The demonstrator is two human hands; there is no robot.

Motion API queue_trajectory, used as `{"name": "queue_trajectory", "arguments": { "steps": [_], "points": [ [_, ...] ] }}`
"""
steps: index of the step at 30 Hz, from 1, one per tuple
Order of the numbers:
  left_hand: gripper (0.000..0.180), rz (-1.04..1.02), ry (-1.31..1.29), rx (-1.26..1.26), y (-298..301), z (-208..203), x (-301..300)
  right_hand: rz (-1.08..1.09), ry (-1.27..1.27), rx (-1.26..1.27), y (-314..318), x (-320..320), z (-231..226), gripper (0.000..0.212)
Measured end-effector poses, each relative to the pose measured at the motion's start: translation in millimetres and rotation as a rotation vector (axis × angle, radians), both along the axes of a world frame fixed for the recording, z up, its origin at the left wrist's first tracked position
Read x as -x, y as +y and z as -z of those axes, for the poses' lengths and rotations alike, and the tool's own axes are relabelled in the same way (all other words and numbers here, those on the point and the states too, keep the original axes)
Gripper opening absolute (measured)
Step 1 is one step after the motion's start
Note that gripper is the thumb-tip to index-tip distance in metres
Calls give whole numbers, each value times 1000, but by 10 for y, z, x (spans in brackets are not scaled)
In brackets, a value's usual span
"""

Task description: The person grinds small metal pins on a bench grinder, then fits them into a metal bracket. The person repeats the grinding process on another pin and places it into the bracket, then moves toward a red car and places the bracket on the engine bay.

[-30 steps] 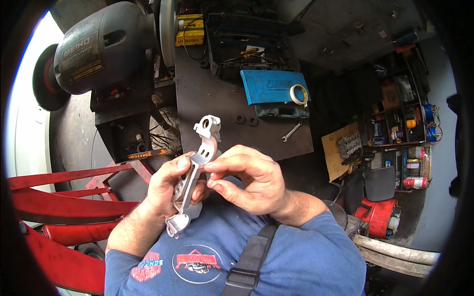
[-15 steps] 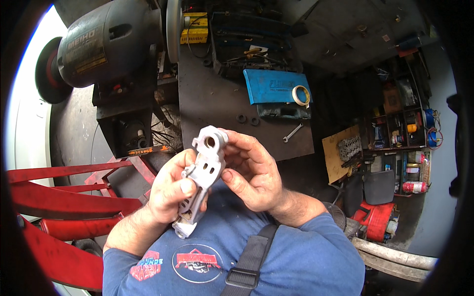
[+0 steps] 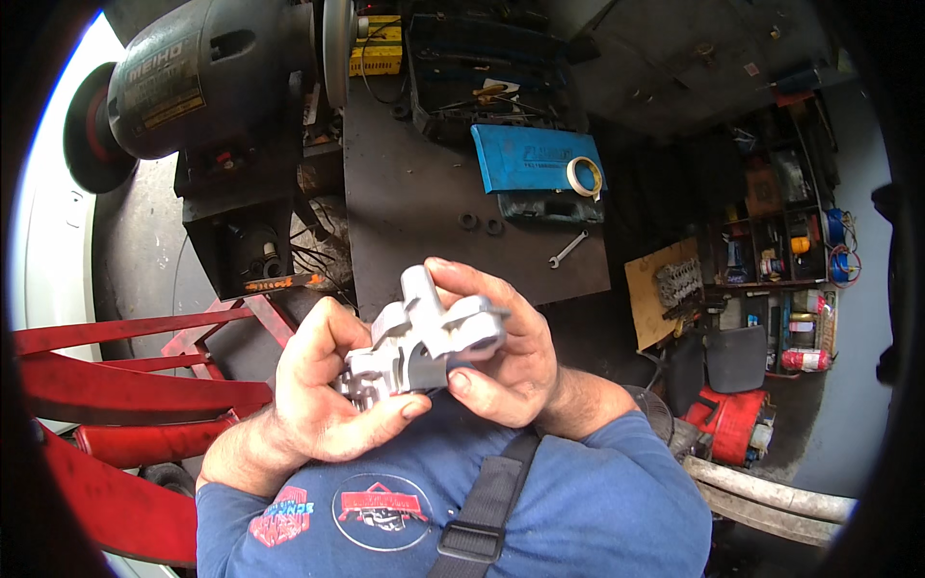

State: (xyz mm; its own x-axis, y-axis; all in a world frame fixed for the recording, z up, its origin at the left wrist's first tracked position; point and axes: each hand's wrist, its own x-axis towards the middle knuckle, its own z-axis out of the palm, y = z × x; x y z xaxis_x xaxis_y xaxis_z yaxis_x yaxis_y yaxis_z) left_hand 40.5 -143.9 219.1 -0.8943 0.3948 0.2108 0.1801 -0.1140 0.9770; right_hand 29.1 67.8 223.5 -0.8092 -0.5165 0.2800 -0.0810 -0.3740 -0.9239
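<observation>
Between my two hands, in front of my chest, is a silver cast-metal part (image 3: pixel 414 337) with a short round tube standing up and a rounded lug on its right. My left hand (image 3: pixel 323 385) grips its lower left end, thumb stretched along the near side. On the other side, my right hand (image 3: pixel 506 356) wraps round the lug, fingers behind it and thumb below. The palms and the part itself hide much of its underside.
Ahead is a dark workbench (image 3: pixel 405 193) with two black rings, a wrench (image 3: pixel 568 249), a blue case (image 3: pixel 535 159), a tape roll (image 3: pixel 585 177) and an open toolbox (image 3: pixel 491 96). A bench grinder (image 3: pixel 212 77) stands far left, red metal frames (image 3: pixel 145 395) nearer. Shelves (image 3: pixel 771 250) line the right.
My hands have turned the metal part over, from lying lengthwise with its hole showing to having its tube pointing up. My right hand has closed in round its right end.
</observation>
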Motion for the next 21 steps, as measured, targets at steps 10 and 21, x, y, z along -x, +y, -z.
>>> {"name": "queue_trajectory", "arguments": {
  "steps": [10,21],
  "points": [
    [47,31,-390,-104,21,-76,43,73,-196,0,-121,28,-5,78],
    [35,-27,-209,116,10,-69,-15,53,-307,83,-142,49,16,76]
  ]
}}
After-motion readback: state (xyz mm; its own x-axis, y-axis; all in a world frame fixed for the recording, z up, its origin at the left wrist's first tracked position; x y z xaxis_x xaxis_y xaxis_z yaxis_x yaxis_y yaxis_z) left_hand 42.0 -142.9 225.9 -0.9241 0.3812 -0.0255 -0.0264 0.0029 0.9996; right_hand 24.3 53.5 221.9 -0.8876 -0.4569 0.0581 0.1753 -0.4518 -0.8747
